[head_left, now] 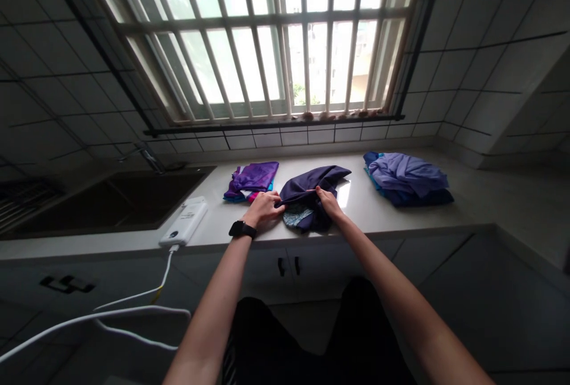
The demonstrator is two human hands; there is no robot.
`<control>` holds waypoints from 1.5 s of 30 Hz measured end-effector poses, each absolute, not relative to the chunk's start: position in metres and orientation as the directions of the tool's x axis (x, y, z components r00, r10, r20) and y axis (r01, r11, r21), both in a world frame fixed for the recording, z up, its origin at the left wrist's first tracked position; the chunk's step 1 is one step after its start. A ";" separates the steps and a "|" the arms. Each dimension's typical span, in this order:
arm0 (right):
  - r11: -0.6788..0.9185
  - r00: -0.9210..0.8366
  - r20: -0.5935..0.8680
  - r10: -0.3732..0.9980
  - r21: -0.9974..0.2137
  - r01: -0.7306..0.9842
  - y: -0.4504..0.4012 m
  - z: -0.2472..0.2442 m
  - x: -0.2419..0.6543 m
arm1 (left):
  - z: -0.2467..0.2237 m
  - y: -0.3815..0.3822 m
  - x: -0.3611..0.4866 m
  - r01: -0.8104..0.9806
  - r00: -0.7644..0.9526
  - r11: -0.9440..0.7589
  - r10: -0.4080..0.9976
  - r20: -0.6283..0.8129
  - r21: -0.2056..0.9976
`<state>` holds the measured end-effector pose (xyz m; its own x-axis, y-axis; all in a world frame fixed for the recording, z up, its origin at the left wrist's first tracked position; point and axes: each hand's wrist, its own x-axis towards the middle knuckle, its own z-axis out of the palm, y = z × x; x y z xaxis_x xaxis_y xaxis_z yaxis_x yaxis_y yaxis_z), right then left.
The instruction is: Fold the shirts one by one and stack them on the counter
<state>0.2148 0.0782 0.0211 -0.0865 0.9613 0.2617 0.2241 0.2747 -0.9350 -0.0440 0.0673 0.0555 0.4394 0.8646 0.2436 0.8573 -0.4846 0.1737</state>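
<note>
A dark navy garment (pixel 312 183) lies bunched on the white countertop, part of it lifted toward the window. Below its raised fold, a patterned grey-blue patch of cloth (pixel 297 217) shows. My left hand (pixel 266 205), with a black watch on the wrist, pinches the garment's left edge. On the right side my right hand (pixel 327 199) grips the fabric between thumb and fingers. Just left of the garment sits a folded pile of purple and blue clothes (pixel 253 178). Farther right is a larger heap of lavender and navy clothes (pixel 407 177).
A dark sink (pixel 129 201) with a faucet (pixel 150 158) is set into the counter (pixel 249 227) at left. Beside it lies a white power strip (pixel 184 221), its white cable (pixel 167 266) hanging over the front edge. A barred window (pixel 276 19) rises behind the counter.
</note>
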 end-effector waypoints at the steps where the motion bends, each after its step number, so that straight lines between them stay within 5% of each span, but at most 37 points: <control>1: 0.259 -0.075 0.249 0.966 -0.947 0.192 0.078 0.023 0.216 | 0.058 0.062 -0.038 0.850 0.452 -0.491 0.866 0.215 0.191; 4: 0.217 -0.035 0.214 0.976 -0.965 0.146 0.077 0.027 0.218 | 0.063 0.042 -0.021 0.776 0.533 -0.549 0.834 0.144 0.310; 8: 0.150 -0.010 0.155 0.988 -0.935 0.321 0.073 0.036 0.219 | 0.067 0.022 -0.005 0.612 0.524 -0.527 0.829 0.198 0.589; 11: 0.177 -0.181 0.107 0.978 -0.883 0.434 0.066 0.058 0.224 | 0.078 0.018 -0.005 0.449 0.215 -0.405 0.914 0.343 0.796; 14: 0.342 -0.584 0.058 0.810 -0.855 0.389 0.054 0.098 0.233 | 0.103 0.018 -0.012 0.190 -0.179 -0.377 0.894 0.410 0.906; 16: 0.475 -0.760 0.000 0.650 -0.780 0.407 0.046 0.128 0.239 | 0.124 0.019 -0.018 0.105 -0.321 -0.421 0.843 0.431 0.901; 19: 0.585 -0.592 0.158 0.790 -0.485 0.650 0.038 0.163 0.242 | 0.152 0.022 -0.020 0.157 -0.378 -0.506 0.763 0.524 0.848; 22: 0.448 -0.244 0.534 0.810 -0.292 0.845 0.037 0.179 0.241 | 0.163 0.024 -0.016 0.230 -0.354 -0.527 0.737 0.575 0.818; 29: 0.317 -0.213 0.583 0.784 -0.082 0.945 0.048 0.177 0.256 | 0.163 0.017 -0.040 0.472 -0.159 -0.539 0.727 0.668 0.698; 34: 0.285 -0.210 0.393 0.895 -0.141 0.948 0.059 0.177 0.278 | 0.183 0.026 -0.085 0.574 -0.557 -0.475 0.370 0.743 0.667; 38: 0.239 0.010 0.653 0.757 -0.292 0.926 0.068 0.177 0.293 | 0.193 0.024 -0.108 0.554 -0.585 -0.525 0.306 0.751 0.646; 45: 0.278 0.046 0.610 0.791 -0.425 0.862 0.075 0.172 0.300 | 0.178 0.028 -0.117 0.598 -0.668 -0.367 0.263 0.696 0.712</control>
<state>0.3002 0.0751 0.1723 0.0457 0.7913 0.6097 0.8615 0.2777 -0.4250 -0.1170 0.0279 0.1779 -0.6681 0.2626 0.6962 0.5982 -0.3669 0.7124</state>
